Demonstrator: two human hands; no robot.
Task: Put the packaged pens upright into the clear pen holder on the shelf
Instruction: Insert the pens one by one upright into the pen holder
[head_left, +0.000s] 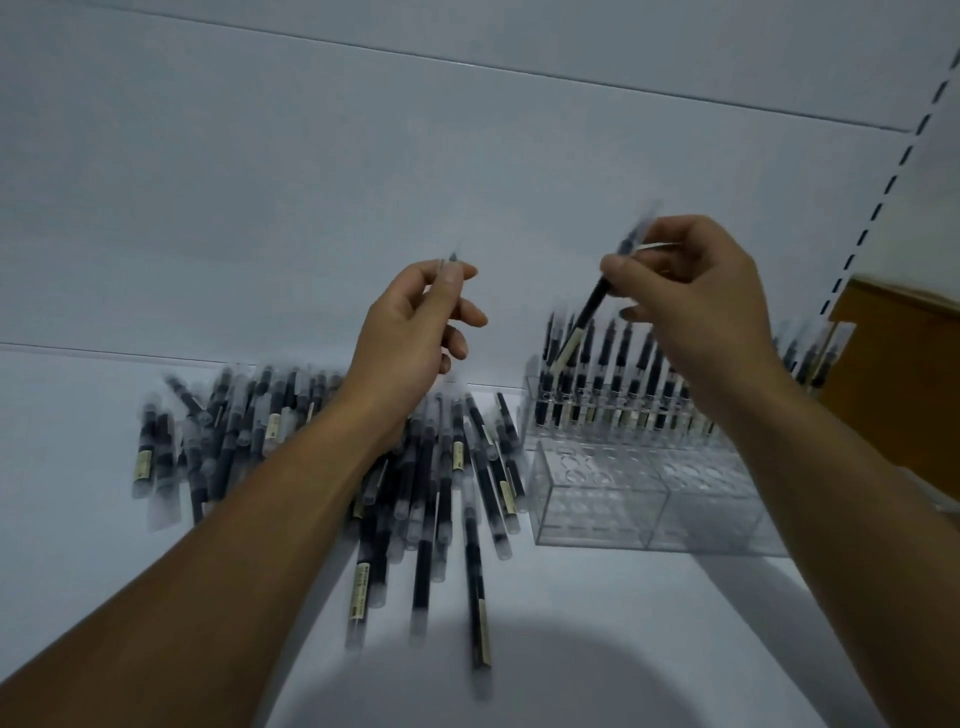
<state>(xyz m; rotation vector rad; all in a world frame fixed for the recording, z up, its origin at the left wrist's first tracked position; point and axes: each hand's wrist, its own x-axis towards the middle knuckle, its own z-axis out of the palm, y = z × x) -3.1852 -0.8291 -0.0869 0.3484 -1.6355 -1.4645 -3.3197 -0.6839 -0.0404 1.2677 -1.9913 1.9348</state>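
Left forearm (234, 545) over loose pens (423, 519); labels (358, 590) unreadable; right hand (696, 301) pinches pen (597, 296).

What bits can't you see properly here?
Head view:
The pen in the left hand: mostly hidden by that hand.
The labels on the pile: too blurred to read.
The holder: right end hidden behind the right arm.
The brown thing: cut off by the right edge.

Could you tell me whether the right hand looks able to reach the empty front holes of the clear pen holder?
Probably yes: the right hand, pinching a packaged pen, hovers above the clear pen holder, and nothing covers its front holes.
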